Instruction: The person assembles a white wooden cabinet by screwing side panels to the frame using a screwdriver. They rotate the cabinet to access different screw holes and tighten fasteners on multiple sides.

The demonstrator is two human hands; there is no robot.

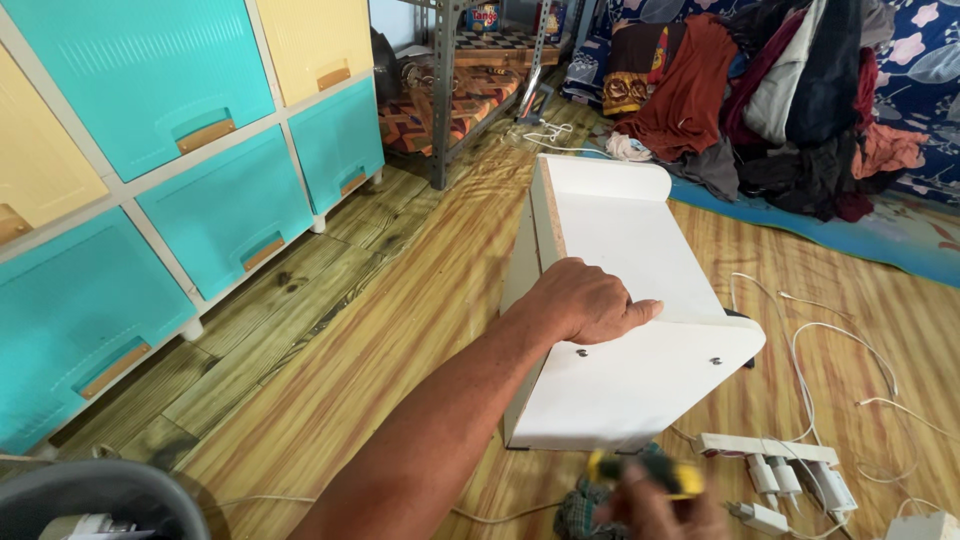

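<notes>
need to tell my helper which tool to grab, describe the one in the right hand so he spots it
Start at the white board shelf on the wooden floor. Just below its near end, the right hand grips a small tool. Its yellow-and-dark-green handle sets it apart from the white power strip beside it.

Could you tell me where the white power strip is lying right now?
In the head view, the white power strip lies on the wooden floor at lower right, beside the white shelf unit and just right of the right hand.
</notes>
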